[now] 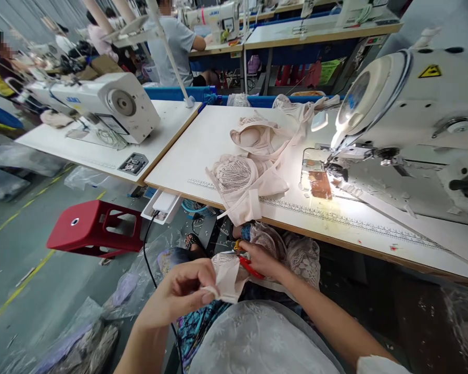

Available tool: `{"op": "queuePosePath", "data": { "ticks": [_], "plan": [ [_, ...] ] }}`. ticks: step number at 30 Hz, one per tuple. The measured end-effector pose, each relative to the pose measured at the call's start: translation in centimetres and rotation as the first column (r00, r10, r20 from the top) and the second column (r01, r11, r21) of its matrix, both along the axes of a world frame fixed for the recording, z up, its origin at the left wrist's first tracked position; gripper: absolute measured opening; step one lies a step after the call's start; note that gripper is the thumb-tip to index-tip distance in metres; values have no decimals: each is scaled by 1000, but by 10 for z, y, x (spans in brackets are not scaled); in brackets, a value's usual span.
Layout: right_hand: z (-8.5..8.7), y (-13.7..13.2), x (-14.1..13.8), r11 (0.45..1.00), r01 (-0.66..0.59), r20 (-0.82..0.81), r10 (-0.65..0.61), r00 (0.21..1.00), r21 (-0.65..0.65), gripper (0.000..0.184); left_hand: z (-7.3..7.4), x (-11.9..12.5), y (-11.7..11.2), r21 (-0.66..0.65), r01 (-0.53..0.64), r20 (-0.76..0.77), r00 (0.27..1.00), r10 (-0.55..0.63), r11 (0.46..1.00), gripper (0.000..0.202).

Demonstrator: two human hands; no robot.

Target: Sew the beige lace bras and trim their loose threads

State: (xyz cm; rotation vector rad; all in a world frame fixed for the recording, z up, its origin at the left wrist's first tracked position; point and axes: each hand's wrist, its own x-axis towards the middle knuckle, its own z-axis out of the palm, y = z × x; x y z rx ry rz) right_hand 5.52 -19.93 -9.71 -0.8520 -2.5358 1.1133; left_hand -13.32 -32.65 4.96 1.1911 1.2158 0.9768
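Note:
My left hand (183, 293) pinches a small cream fabric piece (228, 278) above my lap, fingers closed on it. My right hand (259, 258) is closed on red-handled scissors (249, 267) whose blades meet the same fabric piece. Lace garment parts (296, 252) lie in my lap just behind the hands. On the white sewing table (203, 150) lie beige lace bras (253, 166) in a loose pile, one hanging over the front edge.
A white sewing machine (413, 104) with its lamp lit stands at the right of the table. A red plastic stool (95, 226) sits on the floor to the left. Another machine (113, 104) occupies the neighbouring table; people work further back. Plastic bags lie on the floor.

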Motion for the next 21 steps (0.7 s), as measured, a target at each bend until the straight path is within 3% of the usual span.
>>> {"op": "queuePosePath", "data": {
  "ticks": [2,3,4,6,7,8,9,11,15,18,20,21],
  "plan": [
    [-12,-6,-10,996,6,-22,-8,1000,-91,17,-1,-10,-7,-24,38,-190,981,-42,999,42],
    [-15,-10,-13,990,11,-36,-16,999,-138,21,-6,-12,-10,-33,24,-350,936,-34,999,40],
    [-14,-14,-14,985,20,-49,-29,998,-174,24,-14,-13,-11,-20,-3,-524,852,-8,1000,36],
    [-7,-25,-13,973,29,-83,-49,995,-229,26,-36,-6,-9,85,-17,-790,608,78,996,36],
    [-1,-31,-11,968,27,-100,-54,993,-249,27,-48,0,-7,150,25,-851,513,116,988,38],
    [5,-37,-9,963,24,-115,-56,992,-267,26,-59,7,-4,194,91,-875,465,130,977,33],
    [12,-43,-7,962,27,-134,-66,989,-273,25,-67,13,-2,226,142,-881,452,140,964,22],
    [24,-52,0,971,93,-195,-137,971,-220,18,-75,20,2,274,200,-857,495,144,941,14],
    [35,-57,24,945,327,-244,-319,916,-11,16,-57,9,6,464,202,-731,638,244,863,24],
    [36,-54,66,865,475,-108,-462,880,165,23,-36,-2,5,658,198,-625,682,381,726,32],
    [37,-53,108,759,587,-153,-569,808,283,19,-29,-5,5,757,219,-582,655,483,615,34],
    [37,-53,132,738,593,-157,-576,802,322,19,-30,-5,5,798,248,-565,627,536,550,34]
  ]
}}
